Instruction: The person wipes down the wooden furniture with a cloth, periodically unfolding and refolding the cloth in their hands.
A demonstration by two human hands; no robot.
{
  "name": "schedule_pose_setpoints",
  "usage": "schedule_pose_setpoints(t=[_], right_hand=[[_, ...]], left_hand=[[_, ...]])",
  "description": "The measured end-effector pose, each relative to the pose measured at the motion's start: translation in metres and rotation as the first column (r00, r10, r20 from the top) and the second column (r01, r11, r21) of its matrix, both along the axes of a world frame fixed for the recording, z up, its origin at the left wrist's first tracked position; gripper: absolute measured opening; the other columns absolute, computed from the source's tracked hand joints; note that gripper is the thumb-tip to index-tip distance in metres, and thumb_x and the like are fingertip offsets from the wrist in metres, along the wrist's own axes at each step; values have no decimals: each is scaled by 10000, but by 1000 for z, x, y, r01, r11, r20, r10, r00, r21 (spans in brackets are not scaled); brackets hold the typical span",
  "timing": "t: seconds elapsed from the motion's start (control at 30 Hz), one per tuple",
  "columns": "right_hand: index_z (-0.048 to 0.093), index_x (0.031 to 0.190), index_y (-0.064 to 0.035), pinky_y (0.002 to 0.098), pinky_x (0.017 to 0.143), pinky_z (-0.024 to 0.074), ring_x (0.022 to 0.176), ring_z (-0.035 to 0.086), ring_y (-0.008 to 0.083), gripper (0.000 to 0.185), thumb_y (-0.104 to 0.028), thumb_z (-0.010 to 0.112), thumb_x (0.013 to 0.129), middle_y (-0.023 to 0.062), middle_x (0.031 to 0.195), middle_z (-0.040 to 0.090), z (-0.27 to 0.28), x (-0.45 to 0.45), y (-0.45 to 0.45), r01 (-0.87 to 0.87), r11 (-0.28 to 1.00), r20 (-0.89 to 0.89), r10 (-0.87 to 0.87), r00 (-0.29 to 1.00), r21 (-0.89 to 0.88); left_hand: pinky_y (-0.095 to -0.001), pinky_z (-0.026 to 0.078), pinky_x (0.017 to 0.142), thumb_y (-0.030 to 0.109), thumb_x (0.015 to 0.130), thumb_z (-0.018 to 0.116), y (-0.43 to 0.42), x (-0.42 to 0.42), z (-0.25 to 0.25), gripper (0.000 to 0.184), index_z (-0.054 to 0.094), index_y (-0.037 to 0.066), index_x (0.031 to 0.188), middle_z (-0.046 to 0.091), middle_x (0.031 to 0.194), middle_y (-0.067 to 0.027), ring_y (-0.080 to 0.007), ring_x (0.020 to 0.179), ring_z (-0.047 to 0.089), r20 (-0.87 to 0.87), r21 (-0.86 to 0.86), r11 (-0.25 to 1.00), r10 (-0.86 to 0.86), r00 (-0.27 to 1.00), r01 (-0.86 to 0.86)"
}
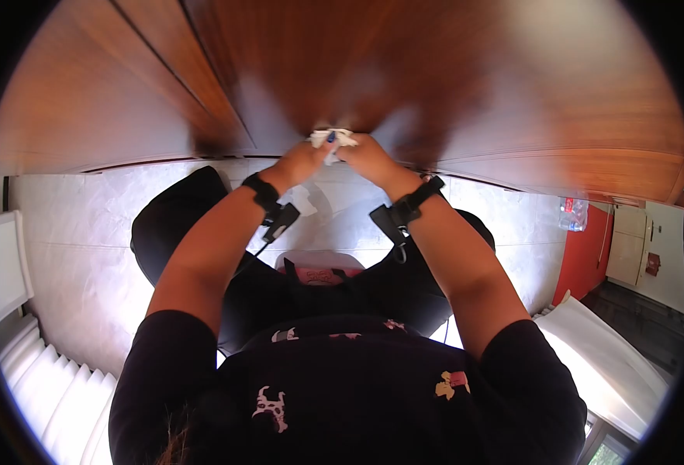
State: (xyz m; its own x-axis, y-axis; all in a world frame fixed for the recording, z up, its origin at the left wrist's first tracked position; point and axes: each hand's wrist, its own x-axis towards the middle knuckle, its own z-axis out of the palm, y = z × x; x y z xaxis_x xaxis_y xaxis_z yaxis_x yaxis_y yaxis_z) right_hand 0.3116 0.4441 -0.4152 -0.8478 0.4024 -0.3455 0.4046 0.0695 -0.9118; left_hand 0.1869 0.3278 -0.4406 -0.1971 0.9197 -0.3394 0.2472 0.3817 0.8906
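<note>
A crumpled whitish cloth [334,138] is bunched between my two hands, close against the glossy brown wooden panel [342,70] in front of me. My left hand [305,161] is closed on the cloth's left side. On its right side my right hand [367,158] grips the same cloth. A small dark blue spot shows at the thumb; I cannot tell whether it is a painted nail. The far fingers of both hands are hidden behind the cloth and the wrists. Each wrist wears a black strap with a small device.
Pale tiled floor [86,225] lies beneath the panel. A clear plastic bottle [573,215] with a red label is at the right, beside a red surface [584,252]. White pleated fabric [55,399] hangs at lower left. My bent knees are on either side of my arms.
</note>
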Motion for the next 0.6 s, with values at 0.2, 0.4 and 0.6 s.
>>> schedule_pose_setpoints(t=[0.2, 0.4, 0.6], right_hand=[[590, 885, 17, 278, 527, 398, 598, 505, 116, 200, -115, 502, 764, 44, 708, 582, -5, -83, -61, -116, 978, -172, 85, 981, -175], [575, 942, 11, 267, 585, 410, 661, 506, 109, 219, -114, 497, 779, 31, 760, 575, 12, -88, -73, -109, 969, -176, 70, 982, -220], [582, 820, -7, 270, 555, 421, 636, 505, 83, 160, -153, 518, 824, 24, 678, 569, 2, -48, -43, -109, 991, -361, 73, 930, -79]], left_hand=[[-361, 426, 746, 606, 882, 286, -69, -65, 11, 722, 584, -51, 901, 597, 785, -232, -342, 774, 549, -167, -25, 966, 251, 954, -258], [-346, 426, 747, 566, 900, 291, -76, -63, 12, 691, 601, -48, 836, 606, 753, -194, -274, 758, 560, -83, 82, 928, 370, 925, -364], [-415, 451, 707, 384, 949, 311, -46, -34, 18, 457, 577, 14, 914, 605, 814, -229, -357, 767, 577, -270, 236, 971, 101, 957, -36]])
